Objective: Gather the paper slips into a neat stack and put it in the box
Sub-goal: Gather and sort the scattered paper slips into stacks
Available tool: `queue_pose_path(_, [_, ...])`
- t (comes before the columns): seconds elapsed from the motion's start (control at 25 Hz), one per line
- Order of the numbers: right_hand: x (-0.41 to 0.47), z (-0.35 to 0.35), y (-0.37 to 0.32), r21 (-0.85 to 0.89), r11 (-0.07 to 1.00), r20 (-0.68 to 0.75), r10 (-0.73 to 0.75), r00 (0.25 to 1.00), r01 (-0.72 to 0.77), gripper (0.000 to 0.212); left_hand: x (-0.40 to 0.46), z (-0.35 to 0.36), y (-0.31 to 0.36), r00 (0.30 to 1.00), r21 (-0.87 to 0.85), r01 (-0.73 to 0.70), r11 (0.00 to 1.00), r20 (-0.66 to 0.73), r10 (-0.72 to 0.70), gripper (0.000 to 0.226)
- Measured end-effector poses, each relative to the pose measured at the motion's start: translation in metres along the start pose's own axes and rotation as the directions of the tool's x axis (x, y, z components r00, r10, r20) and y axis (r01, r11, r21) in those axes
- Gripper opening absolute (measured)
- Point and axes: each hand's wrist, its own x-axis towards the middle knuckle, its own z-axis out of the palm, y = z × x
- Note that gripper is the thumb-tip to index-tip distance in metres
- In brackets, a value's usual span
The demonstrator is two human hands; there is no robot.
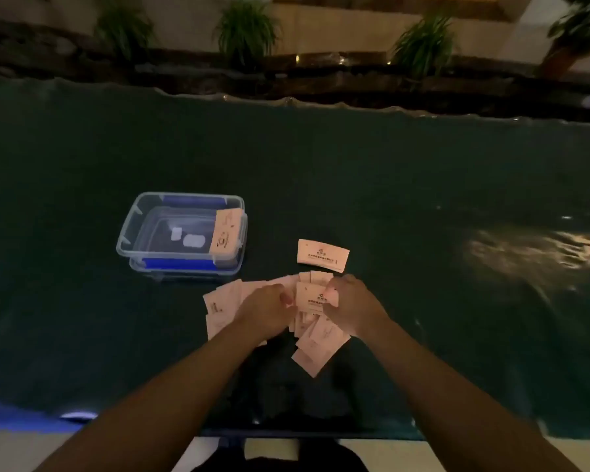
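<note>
While both bare arms are reaching forward over the dark green table cover (pixel 389 185), the two hands are meeting over a loose pile of pale paper slips (pixel 315 338). The left hand (pixel 266 310) is lying knuckles-up on the pile, its fingers curled toward the right hand; whether they are pinching anything I cannot tell, since the fingertips are blurred and partly tucked under. The right hand (pixel 353 306) is curling its fingers and thumb around the right edge of one printed slip (pixel 310 298), which is standing up between the two hands with its printed face toward the camera. More slips are fanning out to the left of and beneath the left hand (pixel 218 308), and others are spilling out below the right hand, toward the person's body, overlapping at odd angles. One single slip (pixel 322 255) is lying flat by itself just beyond the right hand, apart from the pile.

Farther out and to the left of the left hand, a clear plastic box (pixel 126 233) with blue clips is sitting open on the table cover. One slip (pixel 226 233) is leaning inside it against its right wall. Potted plants (pixel 247 28) are standing beyond the far edge of the table.
</note>
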Motion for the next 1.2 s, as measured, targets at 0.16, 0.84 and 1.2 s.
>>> queue_pose_path(0.16, [0.009,0.013,0.025,-0.026,0.999,0.139,-0.043,0.989,0.047,0.065,-0.007,0.036,0.014,0.990,-0.143,0.144,0.979,0.018,-0.143,0.010])
queue_pose_path(0.84, [-0.001,0.036,0.062,0.050,0.982,0.156,0.174,0.972,-0.184,0.086,-0.016,0.079,0.019,0.994,-0.009,0.066,0.998,0.093,-0.065,0.061])
queue_pose_path(1.2, [0.001,0.025,0.052,-0.353,0.915,0.226,-0.119,0.967,0.196,0.101,-0.021,0.098,0.014,0.997,0.243,-0.015,0.970,0.080,-0.004,0.120])
